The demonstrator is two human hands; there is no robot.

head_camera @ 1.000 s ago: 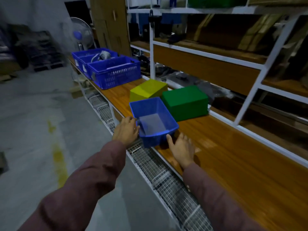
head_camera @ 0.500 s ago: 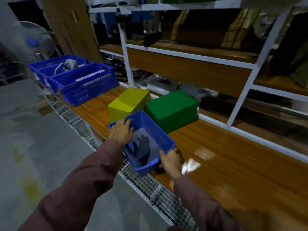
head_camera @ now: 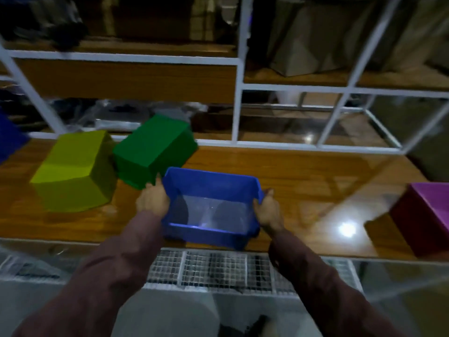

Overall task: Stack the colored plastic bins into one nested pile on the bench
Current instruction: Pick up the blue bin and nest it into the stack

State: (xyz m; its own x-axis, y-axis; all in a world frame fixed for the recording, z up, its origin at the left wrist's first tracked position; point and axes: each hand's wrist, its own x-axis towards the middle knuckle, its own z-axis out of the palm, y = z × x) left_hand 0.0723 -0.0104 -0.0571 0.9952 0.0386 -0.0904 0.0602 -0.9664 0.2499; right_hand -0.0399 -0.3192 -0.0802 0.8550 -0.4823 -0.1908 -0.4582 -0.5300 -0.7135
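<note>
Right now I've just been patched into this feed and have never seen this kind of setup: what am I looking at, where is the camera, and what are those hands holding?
There is no machine here. A person wears one wide-angle camera on the head, so you look forward and down along their two sleeved arms.

The left hand and the right hand grip opposite sides of an open blue bin, which sits upright near the front edge of a wooden bench. The bin looks empty.

To the left, a yellow bin and a green bin lie upside down, close side by side. At the far right edge, a purple bin is partly cut off by the frame.

Behind the bench stand white-framed shelves. The picture is dim and motion-blurred, so finer detail is unclear.
</note>
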